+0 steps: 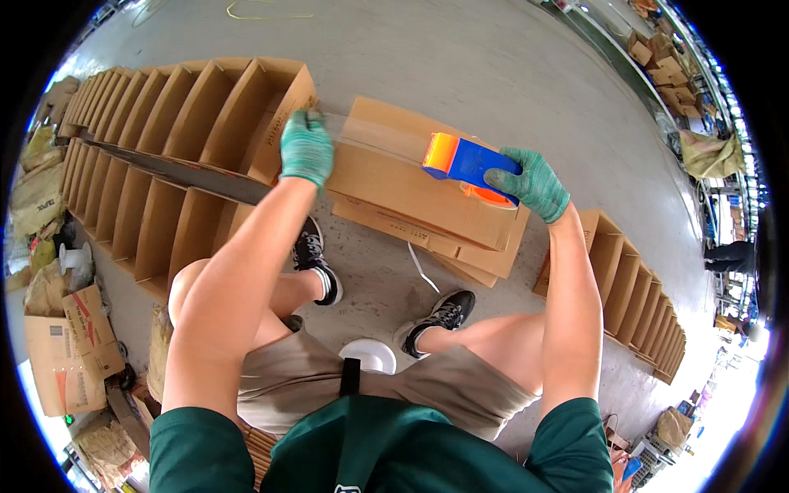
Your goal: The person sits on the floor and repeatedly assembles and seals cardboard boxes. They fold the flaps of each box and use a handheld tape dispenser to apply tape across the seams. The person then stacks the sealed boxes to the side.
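Blue-and-orange tape dispenser (475,163), which I see gripped at its right end by the right hand (531,182), over flat cardboard (407,193); clear tape (378,140) extends leftward toward the left hand (307,148), curled beside the divided carton (185,111), its grip unclear to me.

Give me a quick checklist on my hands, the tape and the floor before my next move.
1. Right hand gripping the blue-and-orange tape dispenser: ok.
2. Clear tape drawn out between the dispenser and the left hand: ok.
3. Tape pressed down firmly: cannot tell.
4. Flat cardboard stack edges lined up: not ok, lower pieces stick out askew.
5. Floor by the right shoe free of scraps: not ok, a white strip lies there.
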A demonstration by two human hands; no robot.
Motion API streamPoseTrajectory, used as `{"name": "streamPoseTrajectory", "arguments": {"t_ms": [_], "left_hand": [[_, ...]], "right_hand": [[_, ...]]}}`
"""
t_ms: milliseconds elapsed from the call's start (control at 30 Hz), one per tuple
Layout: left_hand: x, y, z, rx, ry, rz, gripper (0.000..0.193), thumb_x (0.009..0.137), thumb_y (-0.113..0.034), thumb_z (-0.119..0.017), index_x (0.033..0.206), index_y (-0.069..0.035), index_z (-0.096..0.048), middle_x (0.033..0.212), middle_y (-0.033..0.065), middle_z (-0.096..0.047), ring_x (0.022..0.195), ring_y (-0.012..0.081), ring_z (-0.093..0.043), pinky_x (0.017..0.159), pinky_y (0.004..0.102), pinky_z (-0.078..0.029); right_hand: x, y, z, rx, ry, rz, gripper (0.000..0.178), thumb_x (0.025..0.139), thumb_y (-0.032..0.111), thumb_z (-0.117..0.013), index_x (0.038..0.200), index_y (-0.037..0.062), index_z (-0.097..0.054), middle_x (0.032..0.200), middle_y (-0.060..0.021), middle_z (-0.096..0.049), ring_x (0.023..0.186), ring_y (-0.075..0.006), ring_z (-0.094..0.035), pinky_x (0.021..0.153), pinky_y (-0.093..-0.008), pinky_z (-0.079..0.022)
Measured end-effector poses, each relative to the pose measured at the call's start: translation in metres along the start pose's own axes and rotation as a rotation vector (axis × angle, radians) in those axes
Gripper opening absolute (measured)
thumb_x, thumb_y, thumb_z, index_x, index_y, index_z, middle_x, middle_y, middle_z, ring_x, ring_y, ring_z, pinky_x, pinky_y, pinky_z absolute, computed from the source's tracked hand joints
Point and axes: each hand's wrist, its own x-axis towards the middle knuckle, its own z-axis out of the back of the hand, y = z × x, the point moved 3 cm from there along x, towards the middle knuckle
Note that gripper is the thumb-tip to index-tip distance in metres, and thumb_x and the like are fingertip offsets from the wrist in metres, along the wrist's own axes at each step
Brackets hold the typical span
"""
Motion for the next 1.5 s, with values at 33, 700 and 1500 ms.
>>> {"name": "streamPoseTrajectory", "arguments": {"t_ms": [33, 700, 1500], "left_hand": [[0.008, 0.018, 0.006, -0.06, 0.003, 0.065, 0.031, 0.106, -0.026, -0.045, 0.097, 0.002, -0.056, 0.089, 0.0133, -0.059, 0.075, 0.0213, -0.052, 0.074, 0.0359, -0.048], [0.014, 0.043, -0.036, -0.098, 0.454, 0.007, 0.044, 0.103, -0.018, -0.052, 0.146, -0.01, -0.043, 0.142, 0.0121, -0.049, 0.125, 0.0233, -0.05, 0.11, 0.0328, -0.038], [0.0, 0.016, -0.028, 0.047, 0.649, -0.094, 0.055, 0.099, -0.033, -0.061, 0.149, -0.026, -0.04, 0.146, 0.0113, -0.05, 0.132, 0.0257, -0.047, 0.111, 0.0361, -0.036]], "right_hand": [[0.003, 0.006, -0.004, -0.017, 0.006, 0.0, 0.045, 0.08, 0.046, -0.079, 0.09, 0.0033, -0.07, 0.068, 0.0026, -0.057, 0.062, -0.0058, -0.05, 0.055, -0.0258, -0.043], [0.01, 0.017, -0.017, -0.161, 0.001, -0.057, 0.047, 0.081, 0.047, -0.079, 0.092, 0.0031, -0.069, 0.073, -0.0021, -0.06, 0.069, -0.0111, -0.053, 0.066, -0.0311, -0.048], [-0.076, -0.074, 0.098, -0.74, 0.093, -0.467, 0.049, 0.084, 0.044, -0.07, 0.112, 0.0042, -0.067, 0.107, -0.0178, -0.071, 0.097, -0.0304, -0.067, 0.089, -0.0398, -0.051]]}}
